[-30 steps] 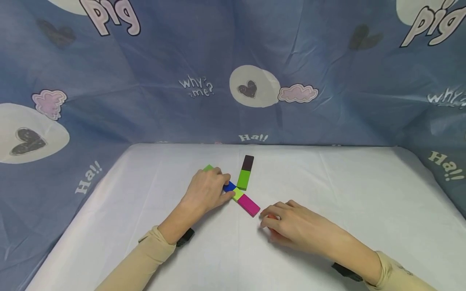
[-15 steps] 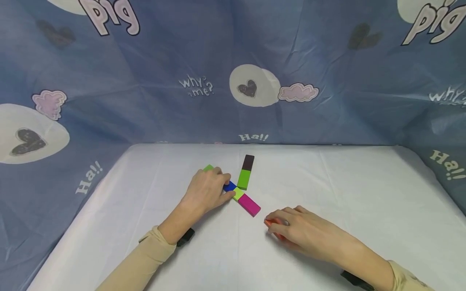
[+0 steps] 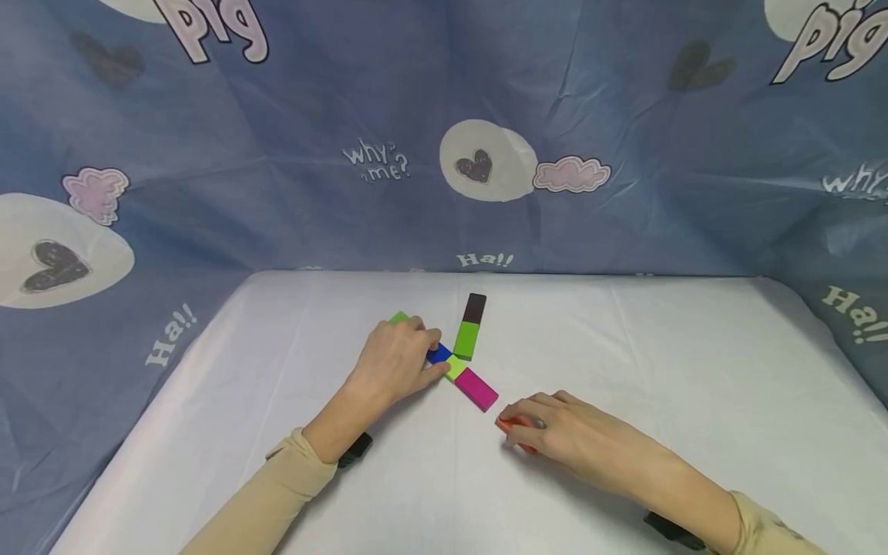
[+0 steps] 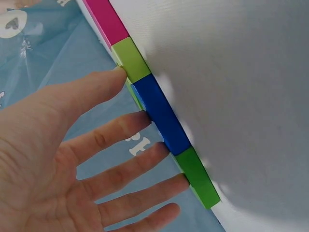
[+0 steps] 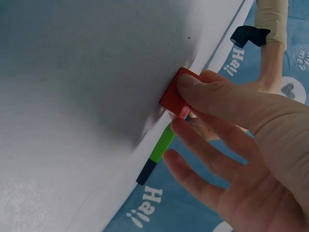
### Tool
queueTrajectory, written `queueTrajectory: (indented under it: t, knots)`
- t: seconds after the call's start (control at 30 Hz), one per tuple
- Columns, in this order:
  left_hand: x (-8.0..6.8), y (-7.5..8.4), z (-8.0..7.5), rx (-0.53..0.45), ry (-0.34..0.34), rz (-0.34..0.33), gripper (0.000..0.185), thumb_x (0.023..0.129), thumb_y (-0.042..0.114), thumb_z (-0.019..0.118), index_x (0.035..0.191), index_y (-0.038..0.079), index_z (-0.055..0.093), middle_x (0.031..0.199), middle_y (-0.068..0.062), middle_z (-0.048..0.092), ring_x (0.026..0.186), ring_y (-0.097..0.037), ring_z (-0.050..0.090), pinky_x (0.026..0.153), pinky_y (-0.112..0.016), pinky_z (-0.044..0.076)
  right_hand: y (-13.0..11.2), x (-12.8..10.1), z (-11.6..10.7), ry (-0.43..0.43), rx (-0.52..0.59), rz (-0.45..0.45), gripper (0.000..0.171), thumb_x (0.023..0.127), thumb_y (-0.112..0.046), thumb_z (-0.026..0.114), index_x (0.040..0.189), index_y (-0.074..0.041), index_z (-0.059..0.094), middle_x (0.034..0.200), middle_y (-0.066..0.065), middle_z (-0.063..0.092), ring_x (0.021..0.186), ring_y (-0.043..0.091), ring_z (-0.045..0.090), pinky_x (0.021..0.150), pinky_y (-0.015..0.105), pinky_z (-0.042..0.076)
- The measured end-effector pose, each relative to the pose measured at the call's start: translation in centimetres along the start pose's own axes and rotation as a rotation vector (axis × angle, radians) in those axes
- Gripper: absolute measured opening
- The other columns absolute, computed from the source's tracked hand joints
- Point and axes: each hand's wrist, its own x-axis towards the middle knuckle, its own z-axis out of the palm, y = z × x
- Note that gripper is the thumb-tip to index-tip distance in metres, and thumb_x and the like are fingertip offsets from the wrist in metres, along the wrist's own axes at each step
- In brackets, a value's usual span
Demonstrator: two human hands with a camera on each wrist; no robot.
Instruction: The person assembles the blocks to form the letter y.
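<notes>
White cloth table (image 3: pixel 694 370), faint creases; wrinkled blue printed backdrop (image 3: pixel 291 108) on three sides. Left hand (image 3: pixel 391 361): fingers spread, nearly straight, tips resting on row of flat rectangular glossy blocks (image 4: pixel 161 116) at table centre; green, blue, light green, magenta end to end. Green-and-dark block (image 3: pixel 470 327) just beyond. Right hand (image 3: pixel 555 432): thumb and forefinger pinch red block (image 5: pixel 175 93) flat on cloth, near magenta end; mostly hidden under fingers.
</notes>
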Motion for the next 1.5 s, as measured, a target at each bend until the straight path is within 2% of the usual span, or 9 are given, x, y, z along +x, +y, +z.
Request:
queueTrajectory:
  t: [0.53,0.87,1.5]
  knots:
    - [0.0,0.1,-0.3,0.017,-0.002,-0.001,0.035,0.089,0.052,0.085,0.091,0.018,0.077,0.09,-0.004,0.077,0.072,-0.018,0.065,0.061,-0.037,0.055,0.2,0.7,0.4,0.009,-0.042,0.016,0.033,0.091,-0.013,0.086,0.119,-0.025,0.073,0.133,-0.009,0.071,0.118,0.012,0.068,0.09,0.032,0.058]
    - [0.0,0.0,-0.1,0.005,0.004,0.005,0.035,0.089,0.051,0.085,0.091,0.018,0.076,0.087,-0.004,0.075,0.07,-0.017,0.062,0.059,-0.036,0.053,0.2,1.0,0.5,0.006,-0.035,0.028,0.036,0.091,-0.015,0.086,0.124,-0.023,0.075,0.132,-0.007,0.073,0.12,0.013,0.069,0.091,0.033,0.06]
    - [-0.1,0.0,0.1,0.013,0.021,0.011,0.035,0.089,0.051,0.085,0.092,0.018,0.077,0.094,-0.006,0.078,0.076,-0.021,0.069,0.062,-0.038,0.057,0.2,1.1,0.5,0.017,-0.054,0.014,0.036,0.091,-0.017,0.087,0.124,-0.023,0.075,0.131,-0.007,0.073,0.119,0.013,0.069,0.093,0.033,0.06]
